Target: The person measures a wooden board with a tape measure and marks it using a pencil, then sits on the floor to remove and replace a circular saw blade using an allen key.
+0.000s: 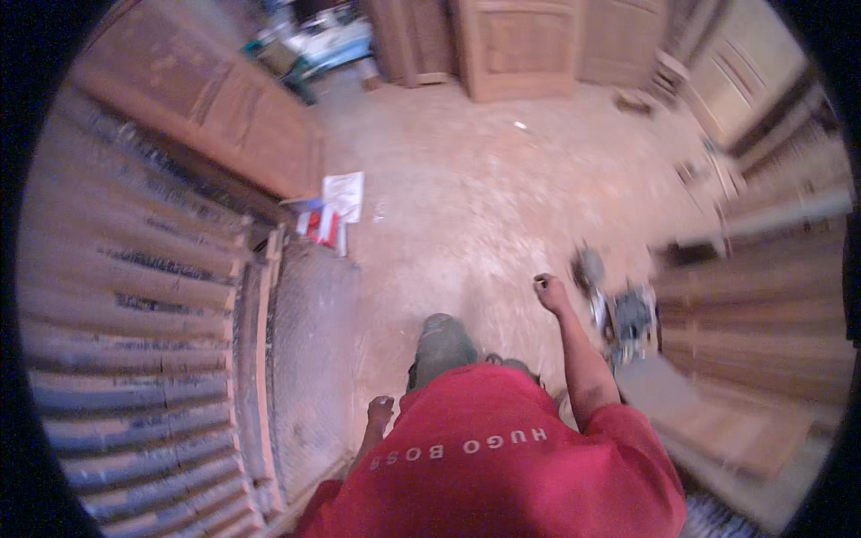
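My right hand (551,294) is held out ahead of my body, its fingers curled into a loose fist. A small dark spot shows at the fingers, and I cannot make out what, if anything, is inside. Low at my left side hangs my left hand (381,411), small and blurred, with its fingers curled in. Whatever it may hold is hidden. Neither hand touches anything around it. Nearest to my right hand is a blurred grey power tool or machine part (588,267) lying on the floor.
Stacked wooden boards (152,341) line the left. A panelled wooden door (206,108) leans behind them, near red and white packaging (321,224) and a paper sheet (344,194). A machine (632,314) and more boards (753,305) stand right. Panelled doors (523,49) stand across the dusty floor (448,197).
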`<move>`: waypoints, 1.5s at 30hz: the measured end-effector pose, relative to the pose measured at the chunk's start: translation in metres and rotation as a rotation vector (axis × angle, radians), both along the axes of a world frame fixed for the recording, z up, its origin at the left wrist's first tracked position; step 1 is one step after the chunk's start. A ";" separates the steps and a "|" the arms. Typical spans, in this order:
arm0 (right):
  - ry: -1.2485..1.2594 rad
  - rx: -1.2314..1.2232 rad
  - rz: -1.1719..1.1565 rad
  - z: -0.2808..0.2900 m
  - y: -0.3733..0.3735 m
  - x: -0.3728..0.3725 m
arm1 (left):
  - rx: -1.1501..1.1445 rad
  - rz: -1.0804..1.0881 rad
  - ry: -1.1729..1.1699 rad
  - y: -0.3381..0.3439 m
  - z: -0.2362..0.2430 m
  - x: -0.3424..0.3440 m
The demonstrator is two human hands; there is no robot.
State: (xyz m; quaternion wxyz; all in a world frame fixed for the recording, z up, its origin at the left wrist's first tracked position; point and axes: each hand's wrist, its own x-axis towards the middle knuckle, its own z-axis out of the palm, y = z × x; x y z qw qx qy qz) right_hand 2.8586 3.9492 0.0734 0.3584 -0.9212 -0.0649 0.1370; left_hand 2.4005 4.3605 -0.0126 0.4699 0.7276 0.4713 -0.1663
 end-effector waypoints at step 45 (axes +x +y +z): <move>0.219 0.412 0.348 -0.103 0.939 1.276 | 0.008 0.249 0.147 0.711 -0.049 1.112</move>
